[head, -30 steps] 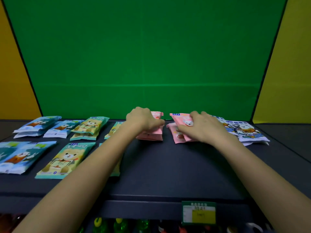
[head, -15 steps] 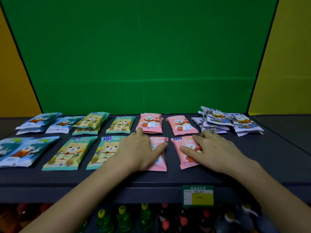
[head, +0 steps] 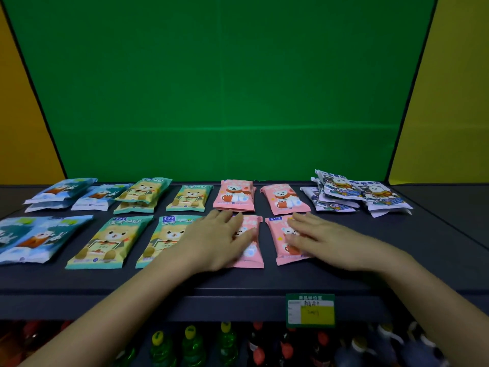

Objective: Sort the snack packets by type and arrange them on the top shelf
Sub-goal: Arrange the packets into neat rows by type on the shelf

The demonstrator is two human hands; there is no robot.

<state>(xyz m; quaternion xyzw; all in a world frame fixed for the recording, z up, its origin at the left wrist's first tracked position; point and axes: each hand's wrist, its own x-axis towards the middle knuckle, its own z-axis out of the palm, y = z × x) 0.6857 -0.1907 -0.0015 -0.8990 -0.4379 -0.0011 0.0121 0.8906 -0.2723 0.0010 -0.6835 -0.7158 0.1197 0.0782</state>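
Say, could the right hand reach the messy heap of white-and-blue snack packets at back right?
Probably yes: only bare dark shelf lies between the right hand and the heap of white-and-blue snack packets.

On the dark top shelf (head: 397,263) two rows lie flat, grouped by colour: blue packets (head: 39,238) at the left end, some overlapping, then green packets (head: 111,241), with one stacked pair in the back row, then pink packets (head: 235,196) in a back pair and a front pair. At the right, white-and-purple packets (head: 344,193) form a loose, overlapping heap in the back row only.
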